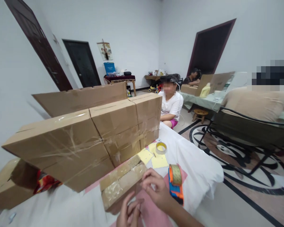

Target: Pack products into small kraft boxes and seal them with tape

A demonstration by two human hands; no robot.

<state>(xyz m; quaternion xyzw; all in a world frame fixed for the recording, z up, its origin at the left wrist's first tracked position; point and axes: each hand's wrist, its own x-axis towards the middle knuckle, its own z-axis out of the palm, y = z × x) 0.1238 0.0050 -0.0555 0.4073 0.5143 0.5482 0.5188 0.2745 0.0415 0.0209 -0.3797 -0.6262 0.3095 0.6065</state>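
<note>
A small cardboard box point(120, 185), wrapped in clear tape, is held up in front of me over the white-covered table point(198, 170). My right hand point(156, 189) grips its near right corner with curled fingers. Lower down, my left hand point(129, 214) reaches up under the box, fingers together and touching its underside. An orange and blue tape dispenser point(175, 184) with a roll of tan tape lies just right of my right hand. Farther back lie yellow paper sheets point(153, 157) and a loose tape roll point(161, 147).
A row of three taped cardboard boxes point(90, 138) stands across the table behind the small box, with a loose cardboard sheet point(80, 97) behind them. A person in a white shirt point(171, 104) sits beyond the table. A chair point(251, 126) stands to the right.
</note>
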